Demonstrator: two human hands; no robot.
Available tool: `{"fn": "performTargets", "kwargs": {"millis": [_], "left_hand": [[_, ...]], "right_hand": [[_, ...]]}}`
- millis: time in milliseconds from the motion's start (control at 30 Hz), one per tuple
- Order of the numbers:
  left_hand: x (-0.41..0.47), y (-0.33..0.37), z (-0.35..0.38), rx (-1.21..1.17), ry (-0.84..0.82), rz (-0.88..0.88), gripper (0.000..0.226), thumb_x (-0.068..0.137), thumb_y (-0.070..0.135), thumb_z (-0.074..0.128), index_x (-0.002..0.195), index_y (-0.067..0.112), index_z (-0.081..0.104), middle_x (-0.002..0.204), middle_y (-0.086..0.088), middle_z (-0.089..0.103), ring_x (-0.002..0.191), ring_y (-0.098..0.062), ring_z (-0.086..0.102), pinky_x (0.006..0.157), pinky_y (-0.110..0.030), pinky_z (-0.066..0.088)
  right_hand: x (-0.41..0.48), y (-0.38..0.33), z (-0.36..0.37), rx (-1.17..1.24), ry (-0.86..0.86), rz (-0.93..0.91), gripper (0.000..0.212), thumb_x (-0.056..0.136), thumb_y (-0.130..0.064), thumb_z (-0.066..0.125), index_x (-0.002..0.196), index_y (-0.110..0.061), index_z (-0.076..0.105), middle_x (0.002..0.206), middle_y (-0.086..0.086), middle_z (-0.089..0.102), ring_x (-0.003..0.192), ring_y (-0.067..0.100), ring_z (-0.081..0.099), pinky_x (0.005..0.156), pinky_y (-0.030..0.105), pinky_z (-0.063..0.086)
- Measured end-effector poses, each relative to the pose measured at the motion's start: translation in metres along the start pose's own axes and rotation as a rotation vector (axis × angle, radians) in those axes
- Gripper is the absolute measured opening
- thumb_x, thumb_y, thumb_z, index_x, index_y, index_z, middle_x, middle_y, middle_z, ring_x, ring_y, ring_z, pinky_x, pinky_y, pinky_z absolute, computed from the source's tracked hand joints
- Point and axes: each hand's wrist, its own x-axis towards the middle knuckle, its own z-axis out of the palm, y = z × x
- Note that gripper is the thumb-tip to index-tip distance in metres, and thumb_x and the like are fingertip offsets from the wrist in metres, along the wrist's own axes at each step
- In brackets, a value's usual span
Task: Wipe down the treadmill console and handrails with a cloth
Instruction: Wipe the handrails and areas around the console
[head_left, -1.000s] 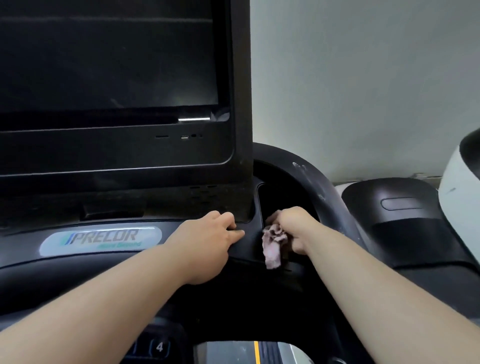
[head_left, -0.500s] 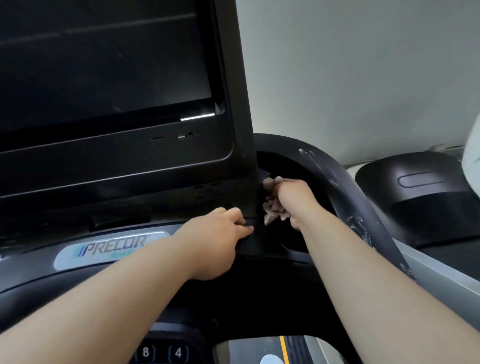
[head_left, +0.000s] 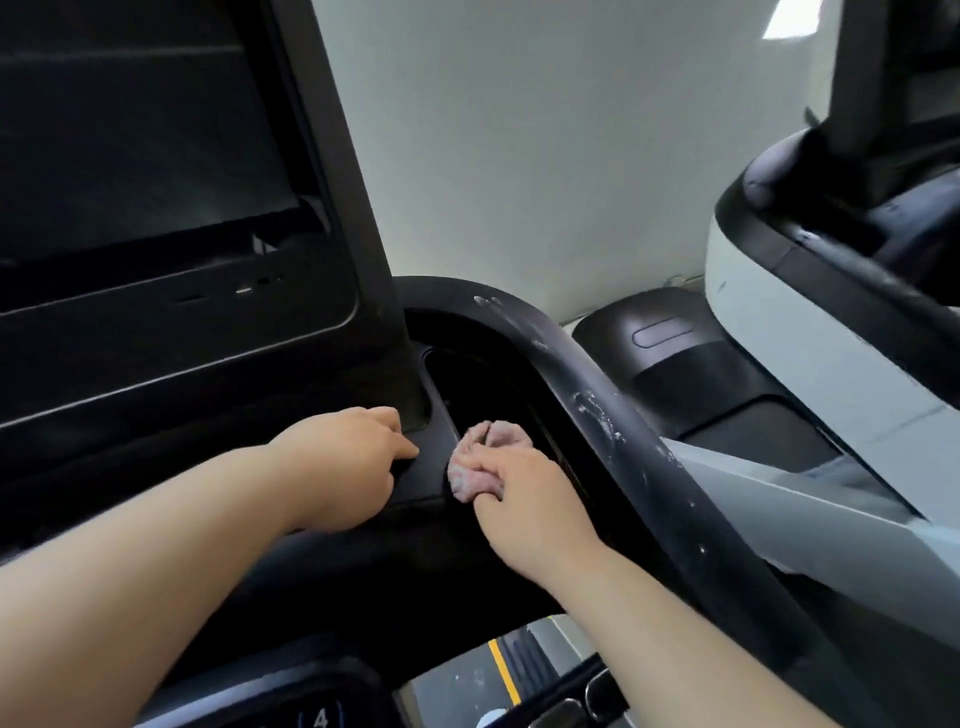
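Pink cloth (head_left: 485, 457) is clutched by the right hand (head_left: 530, 493) in the console pocket (head_left: 483, 384), left hand (head_left: 353, 467) clenched alongside; corners could be missed by that wad.

Close head view down onto console (head_left: 208, 358)

Two hands (head_left: 340, 467) (head_left: 530, 501), one cloth (head_left: 496, 435), one console (head_left: 208, 343), one handrail (head_left: 626, 447)

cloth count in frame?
1. Pink cloth, gripped by the right hand, in the recess right of the console; left hand holds the console edge, no cloth. More may be hidden.
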Motion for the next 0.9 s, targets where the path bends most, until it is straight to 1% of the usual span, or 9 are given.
{"fn": "performTargets", "kwargs": {"millis": [133,200,333,433,500,567,667,767,900], "left_hand": [[-0.004,0.005,0.004,0.108,0.047,0.036,0.060,0.091,0.039,0.039,0.148,0.036,0.020,0.139,0.007,0.042,0.123,-0.018,0.049,0.096,-0.036,0.045],[-0.001,0.017,0.011,0.035,0.145,0.142,0.067,0.091,0.043,0.038,0.149,0.040,0.004,0.153,0.006,0.029,0.132,-0.019,0.041,0.102,-0.040,0.041],[0.014,0.048,0.038,0.014,0.193,0.522,0.060,0.097,0.040,0.033,0.151,0.039,0.007,0.161,0.004,0.007,0.146,-0.015,0.013,0.117,-0.038,0.014],[0.030,0.045,0.065,0.346,0.213,0.574,0.072,0.093,0.063,0.018,0.151,0.030,-0.008,0.161,-0.006,-0.004,0.147,-0.020,-0.004,0.117,-0.041,-0.004],[0.039,0.049,0.072,0.456,0.290,0.559,0.078,0.092,0.065,0.014,0.151,0.020,-0.008,0.160,-0.009,-0.008,0.147,-0.022,-0.011,0.115,-0.042,-0.009],[0.048,0.069,0.070,0.483,0.382,0.582,0.070,0.096,0.053,0.022,0.152,0.013,0.011,0.160,-0.009,-0.004,0.147,-0.022,-0.005,0.116,-0.039,-0.005],[0.059,0.108,0.060,0.427,0.481,0.615,0.041,0.092,0.029,0.043,0.131,0.021,0.045,0.143,-0.004,0.035,0.129,-0.022,0.037,0.103,-0.033,0.029],[0.065,0.123,0.054,0.280,0.414,0.543,0.043,0.087,0.018,0.052,0.128,0.025,0.043,0.124,-0.003,0.046,0.102,-0.028,0.053,0.074,-0.034,0.040],[0.058,0.130,0.066,0.248,0.374,0.323,0.047,0.090,0.039,0.038,0.130,0.017,0.050,0.145,-0.008,0.041,0.117,-0.030,0.049,0.087,-0.041,0.038]], "right_hand": [[-0.038,-0.010,0.013,0.118,-0.032,0.065,0.059,0.083,-0.006,0.046,0.132,-0.037,0.054,0.148,-0.015,0.040,0.140,0.004,0.027,0.111,0.019,0.023],[-0.052,-0.017,0.020,0.411,-0.019,0.146,0.063,0.086,0.000,0.041,0.124,-0.047,0.058,0.145,-0.027,0.037,0.140,-0.005,0.022,0.111,0.027,0.026],[-0.082,-0.010,0.021,0.705,0.363,0.396,0.058,0.085,0.005,0.039,0.101,-0.039,0.074,0.113,-0.025,0.066,0.112,-0.001,0.059,0.087,0.014,0.049],[-0.116,0.014,0.009,0.341,0.691,0.535,0.050,0.084,0.001,0.044,0.087,-0.039,0.073,0.098,-0.029,0.067,0.100,-0.008,0.059,0.082,0.004,0.041],[-0.136,0.028,0.001,0.105,0.839,0.582,0.045,0.082,0.001,0.046,0.093,-0.034,0.071,0.099,-0.026,0.063,0.101,0.001,0.057,0.089,0.015,0.041],[-0.148,0.036,-0.002,-0.093,0.867,0.567,0.040,0.080,0.001,0.048,0.098,-0.028,0.069,0.097,-0.025,0.058,0.100,0.005,0.052,0.087,0.020,0.038],[-0.153,0.046,0.011,-0.226,0.810,0.529,0.035,0.079,0.000,0.050,0.095,-0.024,0.069,0.096,-0.020,0.057,0.099,0.000,0.043,0.085,0.017,0.035],[-0.152,0.056,0.031,-0.167,0.774,0.553,0.033,0.079,0.000,0.052,0.094,-0.024,0.070,0.094,-0.021,0.056,0.102,0.002,0.045,0.085,0.015,0.032],[-0.137,0.064,0.048,-0.136,0.822,0.547,0.031,0.077,-0.006,0.047,0.083,-0.020,0.073,0.087,-0.013,0.066,0.099,0.012,0.044,0.088,0.022,0.036]]}}
